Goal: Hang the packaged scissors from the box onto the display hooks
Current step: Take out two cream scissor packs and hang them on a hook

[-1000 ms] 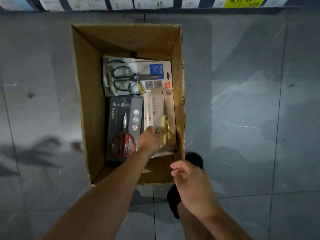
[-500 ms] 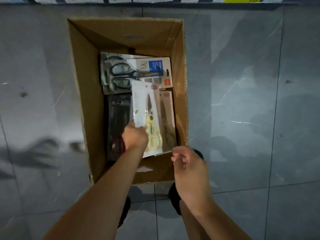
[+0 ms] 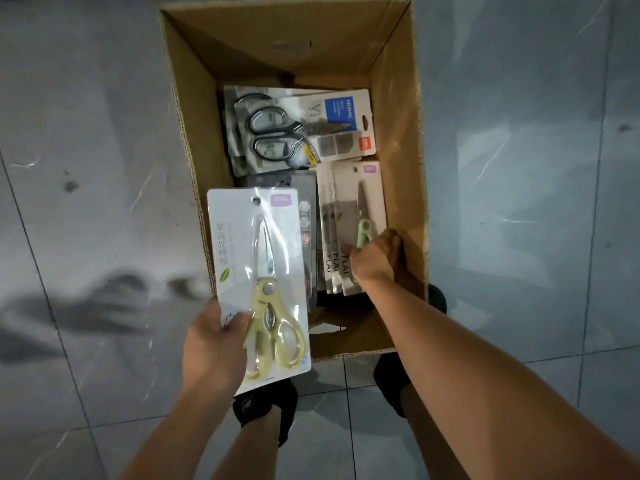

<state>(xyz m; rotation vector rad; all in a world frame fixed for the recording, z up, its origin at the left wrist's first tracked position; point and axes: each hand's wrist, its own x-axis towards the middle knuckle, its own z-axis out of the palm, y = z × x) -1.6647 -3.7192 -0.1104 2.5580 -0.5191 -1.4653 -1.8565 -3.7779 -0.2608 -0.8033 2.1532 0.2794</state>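
Picking from the box is the step in hand, as we judge it. Our left grip (image 3: 211, 344) holds a yellow-handled scissors pack (image 3: 258, 258) by its lower left corner, thumb on the face and fingers behind. The pack stands upright in the lower middle of the frame, lifted clear of the cardboard box (image 3: 398, 81) and overlapping its left wall in our view. Its hang hole (image 3: 255, 200) sits at the top edge, uppermost.

Our right grip (image 3: 375, 259) is down inside the box at centre right. Its fingers curl over the right edge of a short stack of pale cards, and it appears to clasp the top one, a green-handled scissors pack (image 3: 363, 199). Further up the frame lie black-handled scissors packs (image 3: 311, 126), and a dark pack (image 3: 308, 220) shows between the two hands. The box stands on a grey tiled floor (image 3: 86, 133).

No display hooks are in view, so none of the hanging can be checked from here and several packs remain in the box.

Next, we think, the right grip must peel one card off the stack without dragging its neighbours, then lift it out. Both packs then want carrying to the hooks with the holes kept uppermost. The glossy blister could slip in a one-corner hold.
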